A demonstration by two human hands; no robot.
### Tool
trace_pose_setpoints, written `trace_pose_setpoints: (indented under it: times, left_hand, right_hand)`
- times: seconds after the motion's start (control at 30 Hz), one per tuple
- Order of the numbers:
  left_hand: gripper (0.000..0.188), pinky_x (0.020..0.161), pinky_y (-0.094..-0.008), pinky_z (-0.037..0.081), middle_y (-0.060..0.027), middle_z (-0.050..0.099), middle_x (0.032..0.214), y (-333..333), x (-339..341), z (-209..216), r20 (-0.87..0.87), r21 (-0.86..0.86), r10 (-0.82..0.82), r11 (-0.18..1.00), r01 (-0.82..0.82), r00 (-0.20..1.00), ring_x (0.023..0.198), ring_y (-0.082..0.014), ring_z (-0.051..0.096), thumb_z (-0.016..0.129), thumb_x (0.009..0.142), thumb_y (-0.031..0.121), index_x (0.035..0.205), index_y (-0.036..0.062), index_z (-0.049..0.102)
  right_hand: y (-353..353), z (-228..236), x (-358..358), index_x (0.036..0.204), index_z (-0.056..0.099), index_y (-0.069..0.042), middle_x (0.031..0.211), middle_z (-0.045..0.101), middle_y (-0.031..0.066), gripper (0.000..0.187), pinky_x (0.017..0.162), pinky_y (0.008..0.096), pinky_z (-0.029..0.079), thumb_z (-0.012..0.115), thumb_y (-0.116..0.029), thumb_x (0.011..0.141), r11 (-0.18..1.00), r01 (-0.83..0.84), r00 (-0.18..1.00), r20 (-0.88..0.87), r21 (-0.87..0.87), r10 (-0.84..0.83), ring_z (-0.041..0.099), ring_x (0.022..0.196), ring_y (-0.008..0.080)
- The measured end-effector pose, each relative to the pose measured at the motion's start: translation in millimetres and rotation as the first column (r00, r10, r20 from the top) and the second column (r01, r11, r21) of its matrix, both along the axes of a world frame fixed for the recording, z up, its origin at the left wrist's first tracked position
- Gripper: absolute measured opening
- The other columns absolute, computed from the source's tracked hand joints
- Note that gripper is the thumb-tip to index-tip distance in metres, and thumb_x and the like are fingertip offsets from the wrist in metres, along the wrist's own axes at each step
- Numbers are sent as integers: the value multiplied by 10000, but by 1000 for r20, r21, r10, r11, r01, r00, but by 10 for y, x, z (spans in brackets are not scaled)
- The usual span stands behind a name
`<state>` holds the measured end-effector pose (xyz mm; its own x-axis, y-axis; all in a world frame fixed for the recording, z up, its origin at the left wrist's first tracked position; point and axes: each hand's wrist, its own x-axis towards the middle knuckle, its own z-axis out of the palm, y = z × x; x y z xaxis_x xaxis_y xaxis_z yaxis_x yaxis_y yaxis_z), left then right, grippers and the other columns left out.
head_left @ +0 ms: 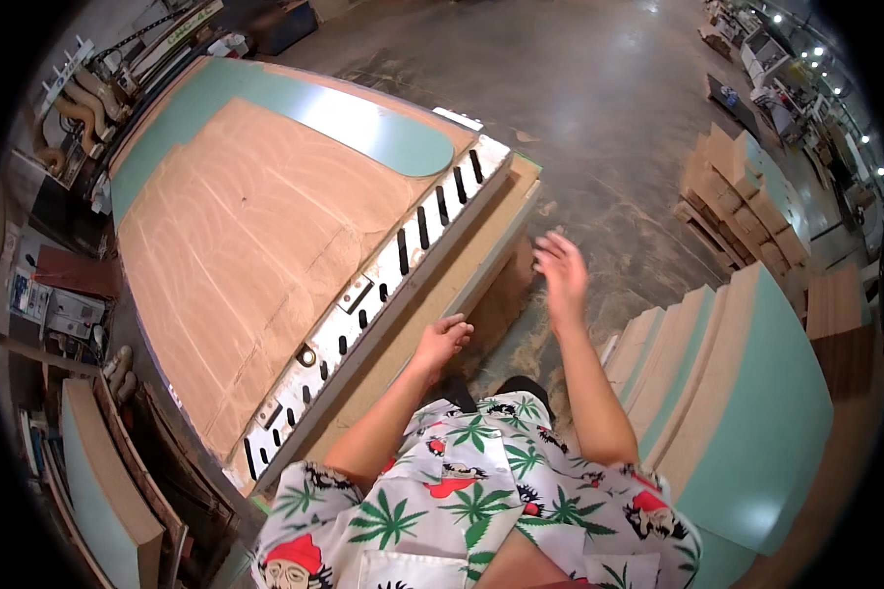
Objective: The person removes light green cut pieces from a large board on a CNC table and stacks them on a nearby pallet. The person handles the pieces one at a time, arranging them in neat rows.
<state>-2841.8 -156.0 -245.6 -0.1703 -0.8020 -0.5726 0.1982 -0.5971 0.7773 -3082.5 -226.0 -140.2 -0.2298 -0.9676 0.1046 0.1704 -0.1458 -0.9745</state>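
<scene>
My left hand [444, 346] hangs over the pale wooden ledge [393, 358] along the near side of a large machine bed. Its fingers are loosely curled together, with nothing visible in them. Farther right and forward, my right hand [562, 278] is raised above the floor, empty, fingers apart and slightly blurred. On the bed lies a broad tan board [265, 226] dusted with sawdust in curved streaks. A glossy pale-green sheet surface [363, 123] shows beyond it. A white rail with black slots [403, 255] runs along the bed's near edge.
Thick stacked panels with pale-green faces [746, 393] stand close on my right. Another stack of tan panels [742, 196] is farther right. More panels [113, 481] lean at lower left. Hoses [79, 113] hang at the far left. Sawdust covers the concrete floor [609, 108].
</scene>
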Motion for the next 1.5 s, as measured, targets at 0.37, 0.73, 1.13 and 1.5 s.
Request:
trace_pose_setpoints:
  times: [0.37, 0.73, 1.13, 1.5]
  left_hand:
    - [428, 895, -316, 578, -125, 740, 1258, -715, 590, 458, 58, 21, 659, 750, -661, 750, 1033, -172, 716, 588, 1085, 183, 1470, 0, 547]
    - [421, 892, -312, 586, -121, 743, 1237, -1190, 95, 935, 159, 97, 852, 489, -867, 499, 1061, -187, 726, 600, 1078, 191, 1460, 20, 555]
    - [419, 922, -305, 553, -150, 734, 1266, -1517, -56, 1076, 138, 5, 857, 501, -865, 497, 1081, -187, 708, 601, 1079, 178, 1452, -9, 562]
    - [421, 923, -309, 554, -132, 746, 1247, -1363, -108, 1074, 135, -32, 875, 473, -881, 465, 1078, -181, 709, 618, 1072, 190, 1439, -10, 571]
  right_hand:
    - [-3537, -1054, 1615, 1590, 329, 58, 1588, 445, 179, 847, 1236, 398, 261, 717, -223, 892, 848, -454, 855, 401, 275, 328, 382, 1482, 281]
    - [-3833, -595, 1913, 1433, 466, -63, 1543, 435, 111, 649, 1252, 501, 135, 675, -260, 851, 743, -379, 832, 555, 551, 12, 360, 1450, 258]
    - [-3779, -920, 1635, 1500, 487, -46, 1490, 541, 83, 611, 1198, 424, 319, 663, -187, 932, 727, -448, 770, 638, 520, 18, 461, 1410, 234]
    - [-4443, -736, 1150, 1307, 647, 11, 1250, 702, 64, 317, 1003, 325, 499, 703, -67, 1005, 816, -555, 815, 302, 164, 494, 645, 1120, 160]
